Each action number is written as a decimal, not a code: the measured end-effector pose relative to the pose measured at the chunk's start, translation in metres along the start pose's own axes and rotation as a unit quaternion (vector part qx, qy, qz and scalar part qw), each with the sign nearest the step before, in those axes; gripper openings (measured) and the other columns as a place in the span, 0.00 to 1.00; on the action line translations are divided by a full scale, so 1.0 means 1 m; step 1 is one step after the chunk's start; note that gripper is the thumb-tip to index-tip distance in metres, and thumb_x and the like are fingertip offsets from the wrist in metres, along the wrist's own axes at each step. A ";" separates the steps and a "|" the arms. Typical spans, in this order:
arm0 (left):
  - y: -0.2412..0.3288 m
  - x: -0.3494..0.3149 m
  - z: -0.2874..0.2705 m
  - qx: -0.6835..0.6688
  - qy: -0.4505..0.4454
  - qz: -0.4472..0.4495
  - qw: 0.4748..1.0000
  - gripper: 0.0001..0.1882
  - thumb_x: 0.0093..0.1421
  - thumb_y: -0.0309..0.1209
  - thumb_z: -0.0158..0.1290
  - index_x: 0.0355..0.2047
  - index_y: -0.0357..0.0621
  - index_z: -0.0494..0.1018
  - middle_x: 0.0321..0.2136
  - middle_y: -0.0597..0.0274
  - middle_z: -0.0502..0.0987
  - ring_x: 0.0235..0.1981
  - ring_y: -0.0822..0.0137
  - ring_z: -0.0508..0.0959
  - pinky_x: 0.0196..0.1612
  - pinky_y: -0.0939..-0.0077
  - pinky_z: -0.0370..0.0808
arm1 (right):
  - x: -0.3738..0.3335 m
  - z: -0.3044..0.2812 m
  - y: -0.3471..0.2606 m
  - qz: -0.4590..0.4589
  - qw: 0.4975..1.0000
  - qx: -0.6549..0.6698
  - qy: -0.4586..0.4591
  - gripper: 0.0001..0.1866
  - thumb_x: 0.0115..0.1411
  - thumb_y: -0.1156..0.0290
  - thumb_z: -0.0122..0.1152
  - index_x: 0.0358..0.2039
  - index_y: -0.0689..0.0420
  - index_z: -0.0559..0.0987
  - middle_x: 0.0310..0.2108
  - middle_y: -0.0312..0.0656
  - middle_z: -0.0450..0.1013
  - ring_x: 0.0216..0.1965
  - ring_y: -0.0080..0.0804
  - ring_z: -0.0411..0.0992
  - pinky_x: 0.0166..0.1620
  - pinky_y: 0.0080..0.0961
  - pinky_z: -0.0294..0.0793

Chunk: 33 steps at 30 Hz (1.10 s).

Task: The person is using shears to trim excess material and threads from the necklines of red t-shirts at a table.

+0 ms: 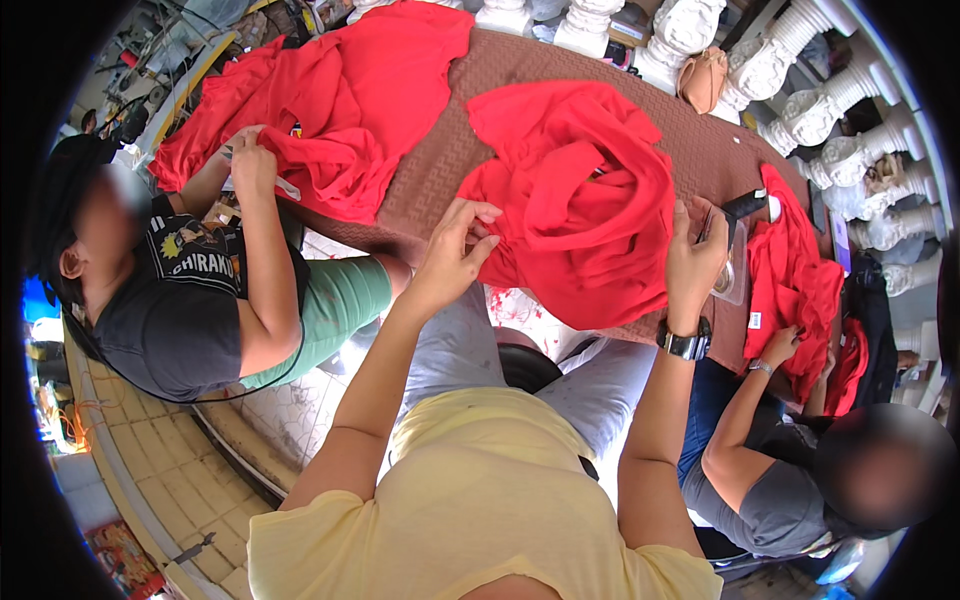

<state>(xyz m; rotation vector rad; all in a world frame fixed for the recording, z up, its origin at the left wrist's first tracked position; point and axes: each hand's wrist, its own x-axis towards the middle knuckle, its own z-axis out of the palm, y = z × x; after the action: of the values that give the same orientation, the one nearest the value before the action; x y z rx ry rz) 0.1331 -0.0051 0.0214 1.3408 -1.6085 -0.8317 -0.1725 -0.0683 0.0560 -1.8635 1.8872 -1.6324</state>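
Fabric (600, 225), red and bunched, lay on brown textured cloth (425, 150); the left hand (462, 248), half open, seemed empty. The right hand (699, 258) curled, its hold unclear; it half hid a clear plastic box (739, 265).

Red cloth (612, 235) underside hidden; co-workers' faces (116, 205) blurred.

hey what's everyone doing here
Three people are at a brown-covered table. The camera wearer's left hand is open at the left edge of the middle red cloth, while the right hand is at its right edge, perhaps holding something too small to make out. The co-worker on the left handles another red cloth, and the co-worker on the right a third red cloth.
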 end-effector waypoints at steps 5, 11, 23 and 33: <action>0.011 0.001 0.028 0.137 0.095 0.127 0.978 0.31 0.51 0.24 0.65 0.56 0.40 0.69 0.48 0.54 0.71 0.51 0.51 0.74 0.54 0.59 0.71 | -0.043 0.000 -0.018 0.061 0.996 0.041 -0.041 0.16 0.63 0.63 0.68 0.41 0.63 0.80 0.35 0.45 0.76 0.33 0.34 0.73 0.36 0.31 0.71; 0.027 0.062 0.041 0.049 0.154 0.140 0.977 0.11 0.62 0.28 0.51 0.38 0.30 0.71 0.31 0.36 0.74 0.37 0.38 0.75 0.42 0.52 0.72 | -0.090 0.017 -0.055 0.101 0.963 0.141 -0.206 0.29 0.55 0.64 0.75 0.52 0.61 0.72 0.14 0.38 0.68 0.15 0.24 0.66 0.22 0.26 0.64; 0.195 0.154 -0.050 -0.397 -0.008 0.213 0.893 0.18 0.72 0.32 0.43 0.57 0.35 0.70 0.53 0.56 0.77 0.51 0.65 0.79 0.57 0.69 0.74 | 0.056 0.003 -0.021 0.053 0.983 0.172 -0.022 0.06 0.60 0.75 0.62 0.38 0.61 0.81 0.21 0.41 0.78 0.21 0.26 0.74 0.27 0.27 0.70; 0.095 0.180 -0.036 -0.162 -0.045 0.004 0.986 0.33 0.68 0.44 0.54 0.63 0.30 0.63 0.57 0.52 0.73 0.57 0.63 0.76 0.57 0.73 0.73 | 0.070 0.007 -0.011 -0.012 0.992 0.059 -0.113 0.21 0.59 0.65 0.69 0.50 0.60 0.79 0.33 0.50 0.82 0.31 0.38 0.79 0.38 0.34 0.74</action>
<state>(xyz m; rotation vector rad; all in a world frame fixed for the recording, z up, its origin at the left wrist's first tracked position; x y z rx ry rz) 0.1176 -0.1608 0.1555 1.0784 -1.4690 -1.1108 -0.1798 -0.1215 0.1031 -1.9358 1.6498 -1.4322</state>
